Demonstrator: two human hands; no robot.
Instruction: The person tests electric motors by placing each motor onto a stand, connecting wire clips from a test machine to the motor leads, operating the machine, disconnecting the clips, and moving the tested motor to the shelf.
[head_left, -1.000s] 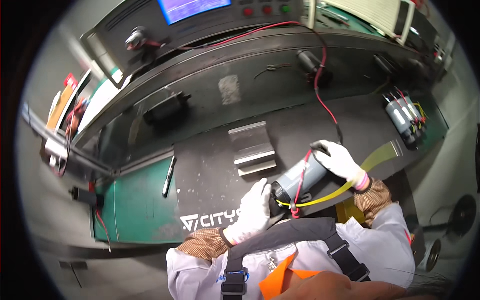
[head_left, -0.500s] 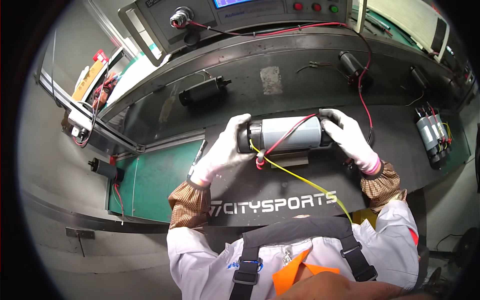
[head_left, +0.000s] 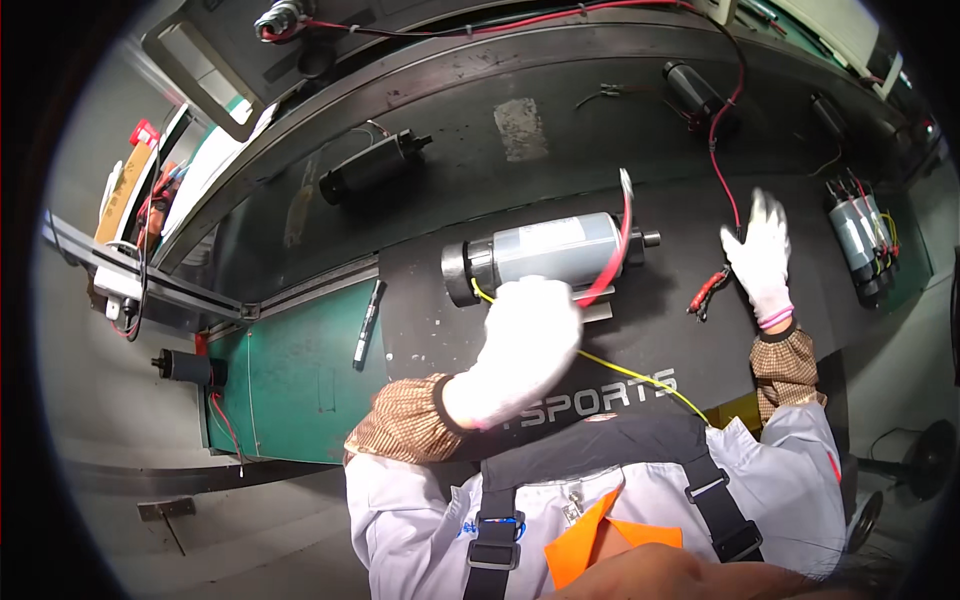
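A silver electric motor with black ends lies across the black mat, propped against a small metal block. My gloved left hand is closed in front of it, on the motor's wires; its fingertips are partly hidden. From that hand a red wire rises past the motor's right part, and a yellow wire runs toward my body. To the right, my gloved right hand is open, fingers stretched out beside a red-and-black test lead. Red clips on the mat lie just left of that hand.
Behind the mat, a dark motor and another motor lie on the bench. Several small silver cylinders stand grouped at right. A marker pen lies left, and a motor sits at the left edge. A tester stands at the back.
Both hands have let go of the motor's ends, and it now rests on the mat. My left hand moved to its wires; my right hand moved right, toward the test lead. The view has shifted.
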